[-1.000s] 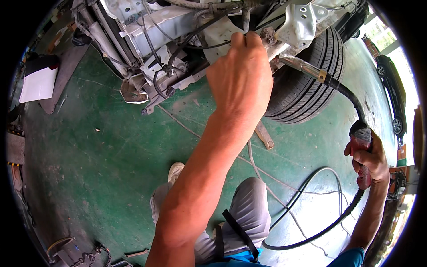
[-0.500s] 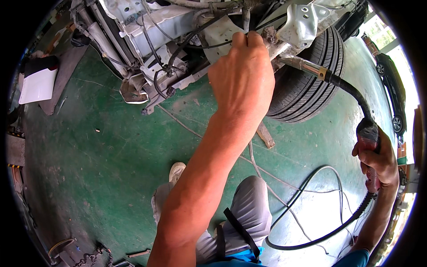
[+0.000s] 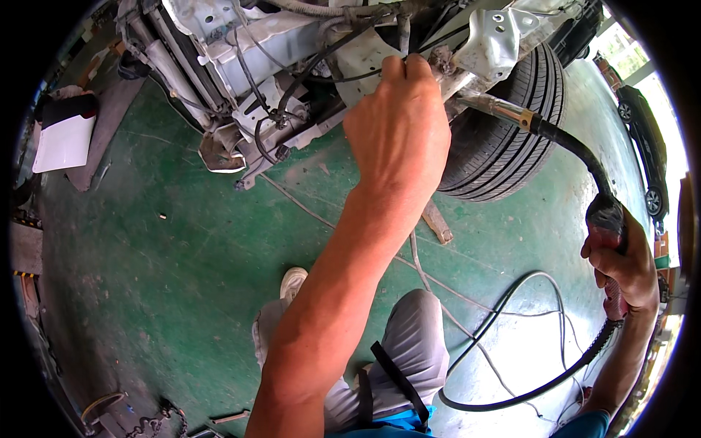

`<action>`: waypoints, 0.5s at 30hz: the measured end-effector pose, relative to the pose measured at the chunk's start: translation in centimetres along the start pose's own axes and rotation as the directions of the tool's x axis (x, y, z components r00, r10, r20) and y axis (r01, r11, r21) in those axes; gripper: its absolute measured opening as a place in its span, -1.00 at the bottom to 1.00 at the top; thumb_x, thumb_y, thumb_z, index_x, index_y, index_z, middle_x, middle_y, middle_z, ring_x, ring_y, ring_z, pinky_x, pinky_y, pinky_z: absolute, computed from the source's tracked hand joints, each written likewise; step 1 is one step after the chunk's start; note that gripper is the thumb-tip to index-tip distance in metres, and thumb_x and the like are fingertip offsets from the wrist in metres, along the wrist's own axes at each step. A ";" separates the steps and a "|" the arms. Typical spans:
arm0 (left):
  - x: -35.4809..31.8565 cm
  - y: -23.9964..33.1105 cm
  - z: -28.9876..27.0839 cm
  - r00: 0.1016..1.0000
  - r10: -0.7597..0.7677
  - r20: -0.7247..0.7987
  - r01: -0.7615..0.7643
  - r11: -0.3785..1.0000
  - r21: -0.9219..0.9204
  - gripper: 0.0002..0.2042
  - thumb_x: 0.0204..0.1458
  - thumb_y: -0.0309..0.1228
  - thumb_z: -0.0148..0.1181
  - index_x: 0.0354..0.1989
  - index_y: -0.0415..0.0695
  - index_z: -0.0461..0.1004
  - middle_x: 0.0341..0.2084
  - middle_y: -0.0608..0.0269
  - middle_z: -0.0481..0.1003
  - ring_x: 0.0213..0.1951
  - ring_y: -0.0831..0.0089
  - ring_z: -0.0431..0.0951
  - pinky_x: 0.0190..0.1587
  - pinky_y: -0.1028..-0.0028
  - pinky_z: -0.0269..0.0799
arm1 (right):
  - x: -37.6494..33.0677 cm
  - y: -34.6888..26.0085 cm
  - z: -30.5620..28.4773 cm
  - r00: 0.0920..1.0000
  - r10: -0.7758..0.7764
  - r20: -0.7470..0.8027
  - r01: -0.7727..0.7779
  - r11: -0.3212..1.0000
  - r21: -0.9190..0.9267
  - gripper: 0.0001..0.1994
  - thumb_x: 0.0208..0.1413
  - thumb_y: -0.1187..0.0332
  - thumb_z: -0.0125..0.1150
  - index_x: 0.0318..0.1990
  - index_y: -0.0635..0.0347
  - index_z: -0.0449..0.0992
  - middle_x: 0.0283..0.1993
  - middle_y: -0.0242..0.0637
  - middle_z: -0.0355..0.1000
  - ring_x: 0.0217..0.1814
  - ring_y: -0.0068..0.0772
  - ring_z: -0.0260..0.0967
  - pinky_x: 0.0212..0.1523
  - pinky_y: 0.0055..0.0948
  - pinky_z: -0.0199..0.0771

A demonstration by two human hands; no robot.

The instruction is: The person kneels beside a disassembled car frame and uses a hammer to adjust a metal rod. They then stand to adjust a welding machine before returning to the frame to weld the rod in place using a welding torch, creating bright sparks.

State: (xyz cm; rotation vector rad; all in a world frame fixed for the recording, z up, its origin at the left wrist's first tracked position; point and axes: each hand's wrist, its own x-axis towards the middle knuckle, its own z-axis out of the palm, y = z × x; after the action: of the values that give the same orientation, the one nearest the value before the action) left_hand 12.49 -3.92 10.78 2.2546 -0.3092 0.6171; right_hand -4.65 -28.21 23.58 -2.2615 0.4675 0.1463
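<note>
In my right hand (image 3: 626,266) is the red handle of a MIG welding torch (image 3: 604,235), with the fingers wrapped round it. The torch's black neck curves up and left to a metal nozzle (image 3: 496,109), which points at the car's bare metal front frame (image 3: 365,62). My left hand (image 3: 401,124) reaches forward to that frame, back of the hand up and fingers closed. Its fingertips are hidden, so what they pinch cannot be made out. Just beyond the knuckles stands a short grey metal tube (image 3: 404,33). To the right is a silver bracket (image 3: 496,44) with holes.
A car tyre (image 3: 504,153) stands beneath the nozzle. The black torch cable (image 3: 496,404) loops over the green floor (image 3: 204,277); thinner grey cables cross it. A wooden strip (image 3: 438,223) lies near the tyre. Loose wires (image 3: 281,109) hang off the frame. Another car (image 3: 644,146) stands far right.
The view has shifted very slightly. Both hands and the torch hold nearly the same places at the frame.
</note>
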 end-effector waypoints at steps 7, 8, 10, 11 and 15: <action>-0.1 -0.2 0.2 0.999 0.025 -0.025 -0.026 1.000 -0.004 -0.78 0.13 -0.40 0.21 -0.14 -0.29 0.48 -0.25 -0.01 0.52 -0.24 -0.09 0.59 -0.22 0.03 0.50 | -0.1 -0.1 0.1 0.999 -0.024 0.029 0.024 0.999 -0.025 -0.54 -0.18 0.54 0.24 -0.01 0.38 0.38 -0.46 -0.30 0.41 -0.68 -0.61 0.24 -0.70 -0.57 0.27; 0.0 -0.2 0.2 1.000 0.016 -0.015 -0.016 1.000 0.000 -0.77 0.12 -0.41 0.21 -0.13 -0.28 0.48 -0.25 -0.01 0.52 -0.24 -0.09 0.59 -0.22 0.04 0.50 | -0.1 -0.2 0.1 0.999 -0.020 0.029 0.021 0.999 -0.043 -0.55 -0.17 0.54 0.23 -0.02 0.38 0.38 -0.47 -0.31 0.40 -0.67 -0.62 0.25 -0.70 -0.57 0.28; 0.0 -0.1 0.2 1.000 -0.004 0.002 0.004 1.000 0.012 -0.76 0.09 -0.42 0.22 -0.10 -0.26 0.49 -0.24 0.00 0.53 -0.24 -0.08 0.59 -0.22 0.05 0.50 | -0.1 -0.5 0.3 0.999 -0.016 0.029 0.018 0.997 -0.077 -0.57 -0.16 0.54 0.21 -0.03 0.37 0.38 -0.48 -0.33 0.39 -0.66 -0.63 0.25 -0.69 -0.57 0.28; -0.2 -0.4 0.4 0.997 0.044 -0.062 -0.044 0.999 -0.002 -0.75 0.06 -0.44 0.23 -0.10 -0.25 0.49 -0.24 -0.01 0.53 -0.24 -0.08 0.59 -0.23 0.05 0.50 | -0.1 -0.4 0.3 0.999 -0.031 0.034 0.033 0.998 -0.062 -0.57 -0.15 0.54 0.20 -0.03 0.38 0.38 -0.46 -0.32 0.40 -0.65 -0.62 0.26 -0.68 -0.57 0.29; 0.0 -0.6 0.2 0.999 0.039 -0.019 -0.039 0.999 0.004 -0.76 0.05 -0.43 0.22 -0.12 -0.24 0.48 -0.23 -0.03 0.52 -0.23 -0.08 0.59 -0.23 0.05 0.50 | -0.3 -0.4 0.5 1.000 -0.027 0.016 0.027 0.999 -0.032 -0.56 -0.14 0.55 0.19 0.00 0.39 0.39 -0.39 -0.25 0.44 -0.62 -0.60 0.29 -0.66 -0.56 0.33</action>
State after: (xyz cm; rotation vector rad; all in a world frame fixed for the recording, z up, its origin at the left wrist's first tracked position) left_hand 12.77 -3.69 10.30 2.2492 -0.3433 0.6594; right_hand -4.72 -27.46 23.60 -2.2957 0.4290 0.1592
